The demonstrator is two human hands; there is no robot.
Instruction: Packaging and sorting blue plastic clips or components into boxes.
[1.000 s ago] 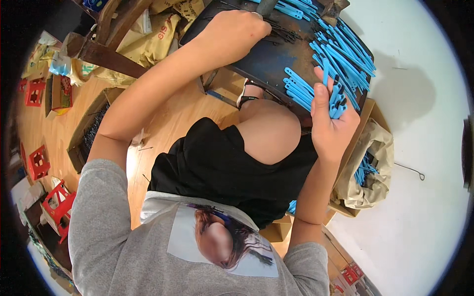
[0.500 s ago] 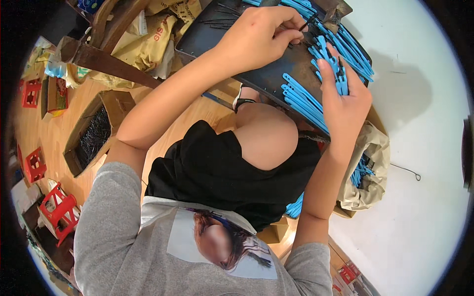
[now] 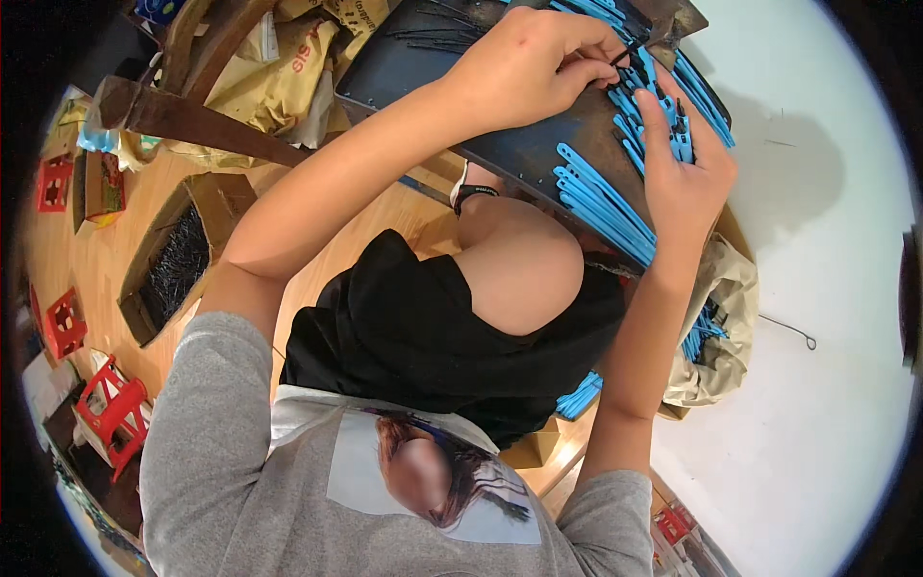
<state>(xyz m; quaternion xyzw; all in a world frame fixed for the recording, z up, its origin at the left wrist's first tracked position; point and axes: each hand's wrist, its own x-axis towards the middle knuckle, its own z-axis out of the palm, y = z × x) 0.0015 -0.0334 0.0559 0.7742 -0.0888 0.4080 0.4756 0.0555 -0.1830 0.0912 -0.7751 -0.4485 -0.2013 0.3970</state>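
Observation:
My left hand (image 3: 534,72) pinches a thin black strip (image 3: 630,48) between thumb and fingertips, beside a rusty metal block (image 3: 678,21) at the tray's far right. My right hand (image 3: 690,183) is closed around several flat blue plastic strips (image 3: 679,139), some with black pieces on them. The black strip's far end lies close to these blue strips; whether it touches one I cannot tell. Both hands are over a dark metal tray (image 3: 510,154). On it, more blue strips (image 3: 606,207) lie in a fanned bundle left of my right wrist, and loose black strips (image 3: 437,37) lie at the far left.
A cardboard box (image 3: 144,317) of black pieces stands on the floor at left, near red stools (image 3: 117,413). Yellow sacks (image 3: 279,82) and a wooden beam (image 3: 212,125) are beyond it. At right, a paper bag (image 3: 721,370) holds blue strips beside a white wall (image 3: 817,423).
Both hands have shifted a little to the right. The black strip in my left hand has come nearer to the metal block and the blue strips in my right hand.

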